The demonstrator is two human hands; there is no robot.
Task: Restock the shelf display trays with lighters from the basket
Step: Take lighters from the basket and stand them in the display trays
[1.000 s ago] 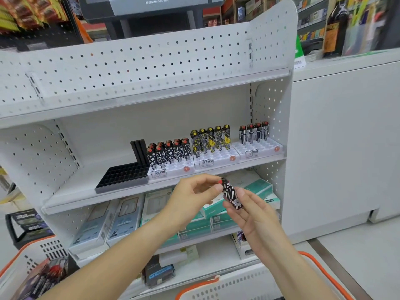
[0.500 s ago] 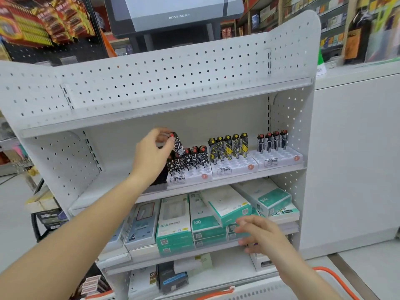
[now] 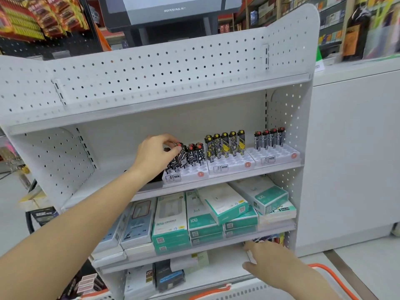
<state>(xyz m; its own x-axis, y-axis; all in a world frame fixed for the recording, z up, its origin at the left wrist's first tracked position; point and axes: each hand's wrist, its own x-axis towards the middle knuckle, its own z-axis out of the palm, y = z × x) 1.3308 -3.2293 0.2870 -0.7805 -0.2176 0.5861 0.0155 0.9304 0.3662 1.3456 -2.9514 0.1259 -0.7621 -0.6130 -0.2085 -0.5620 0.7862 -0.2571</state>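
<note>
Seemingly, left hand (image 3: 154, 153) fingers pinch an upright black-and-white, red-capped lighter (image 3: 181, 155); right hand (image 3: 267, 259) relaxed.

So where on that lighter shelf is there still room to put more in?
The right tray has bare slots in front of its single back row; the middle tray likewise. The left tray, where the left hand pinches a lighter, is fullest. The shelf left of the arm looks bare.

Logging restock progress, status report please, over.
Left hand pinches a lighter, seating it in the leftmost tray. Right hand low, open, holding nothing. Nothing blocking the tray.
</note>
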